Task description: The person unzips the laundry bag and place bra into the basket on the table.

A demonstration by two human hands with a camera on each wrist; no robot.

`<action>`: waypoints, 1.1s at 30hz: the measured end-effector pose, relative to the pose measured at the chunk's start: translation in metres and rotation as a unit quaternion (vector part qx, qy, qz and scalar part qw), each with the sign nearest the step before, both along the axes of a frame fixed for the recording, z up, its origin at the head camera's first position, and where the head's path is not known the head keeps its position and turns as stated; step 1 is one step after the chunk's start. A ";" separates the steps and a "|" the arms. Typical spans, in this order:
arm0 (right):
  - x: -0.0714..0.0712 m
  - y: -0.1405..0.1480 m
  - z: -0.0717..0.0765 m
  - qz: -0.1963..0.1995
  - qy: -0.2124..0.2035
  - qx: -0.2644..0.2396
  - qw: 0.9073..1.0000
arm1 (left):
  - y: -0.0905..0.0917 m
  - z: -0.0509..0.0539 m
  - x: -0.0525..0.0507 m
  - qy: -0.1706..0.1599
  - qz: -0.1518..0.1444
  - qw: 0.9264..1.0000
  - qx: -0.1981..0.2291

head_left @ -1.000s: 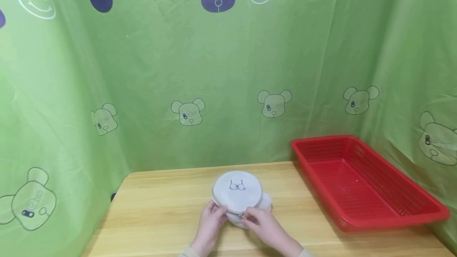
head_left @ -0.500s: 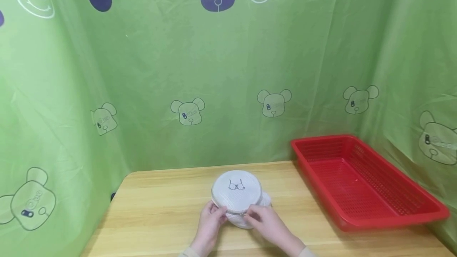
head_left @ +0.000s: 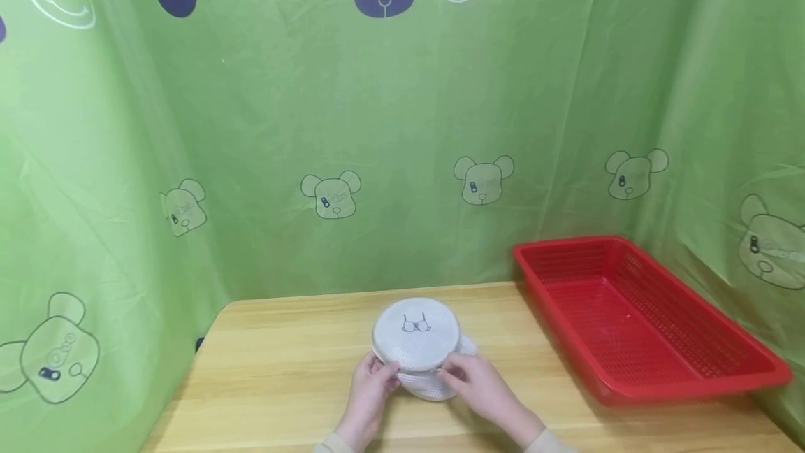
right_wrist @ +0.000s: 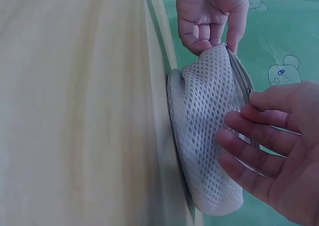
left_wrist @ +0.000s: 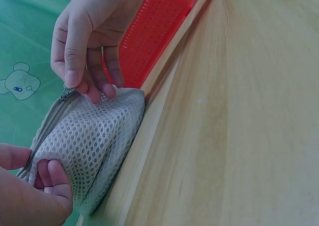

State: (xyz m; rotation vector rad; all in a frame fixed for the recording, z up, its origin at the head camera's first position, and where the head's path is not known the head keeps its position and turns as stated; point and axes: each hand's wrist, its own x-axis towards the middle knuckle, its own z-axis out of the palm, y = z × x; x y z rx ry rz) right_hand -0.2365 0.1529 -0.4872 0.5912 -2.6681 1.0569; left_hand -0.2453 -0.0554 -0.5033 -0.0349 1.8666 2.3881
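A round white mesh bag [head_left: 415, 341] with a small glasses-like drawing on its top stands near the table's front. My left hand [head_left: 367, 397] pinches the rim at the bag's front left; in the left wrist view its thumb and fingers [left_wrist: 54, 178] grip the mesh edge beside the zipper. My right hand [head_left: 484, 386] is at the front right, thumb and index finger [right_wrist: 256, 100] pinching the zipper pull, the other fingers loosely bent by the mesh [right_wrist: 204, 111]. Part of the bag bulges out behind the right hand.
A red slatted plastic basket [head_left: 692, 394] stands at the right of the wooden table [head_left: 283, 348]. Green curtains [head_left: 402, 89] with bear prints hang behind the table and on both sides.
My right hand has moved a little to the right along the bag's zipped edge, still pinching. My left hand keeps its hold at the front left.
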 end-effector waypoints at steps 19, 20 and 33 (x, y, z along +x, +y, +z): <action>-0.005 0.010 0.003 -0.008 -0.007 0.000 1.000 | -0.001 0.001 0.000 -0.003 0.004 1.000 0.004; -0.005 0.010 0.003 -0.009 -0.008 -0.001 1.000 | -0.001 0.001 0.000 -0.003 0.004 1.000 0.004; -0.007 0.018 0.007 -0.026 -0.004 -0.003 1.000 | -0.002 0.001 0.000 0.001 0.003 1.000 0.004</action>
